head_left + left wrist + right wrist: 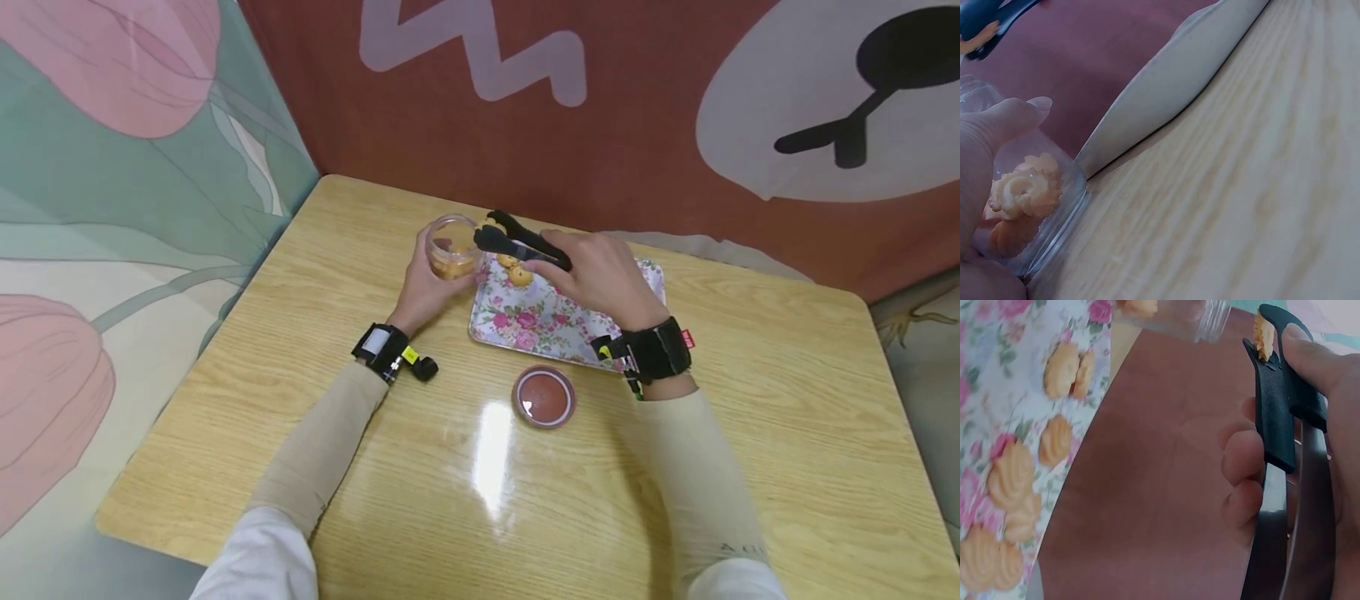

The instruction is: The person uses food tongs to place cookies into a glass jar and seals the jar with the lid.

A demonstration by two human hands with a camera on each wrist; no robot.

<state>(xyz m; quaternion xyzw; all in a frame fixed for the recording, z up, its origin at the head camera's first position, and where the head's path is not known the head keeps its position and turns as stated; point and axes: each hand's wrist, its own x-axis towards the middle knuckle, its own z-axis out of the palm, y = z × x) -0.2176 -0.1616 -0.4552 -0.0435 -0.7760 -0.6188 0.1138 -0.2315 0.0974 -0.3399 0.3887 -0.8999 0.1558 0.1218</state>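
Observation:
My left hand [432, 283] grips a clear jar [455, 229] near the tray's left edge, its open mouth facing up and tilted. Several cookies [1022, 195] lie in the bottom of the jar. With my right hand [603, 275] I hold black tongs [525, 242], pinched so that a cookie [1264, 337] sits between the tips. The tong tips are right beside the jar's rim in the head view. More cookies [1013, 475] lie on the flowered tray [525, 325] under the right hand, partly hidden by it in the head view.
A round reddish lid [544, 397] lies on the wooden table [420, 500] in front of the tray. Behind the table's far edge rises a brown wall [637, 125] with a painted pattern. A patterned wall [150, 208] stands on the left.

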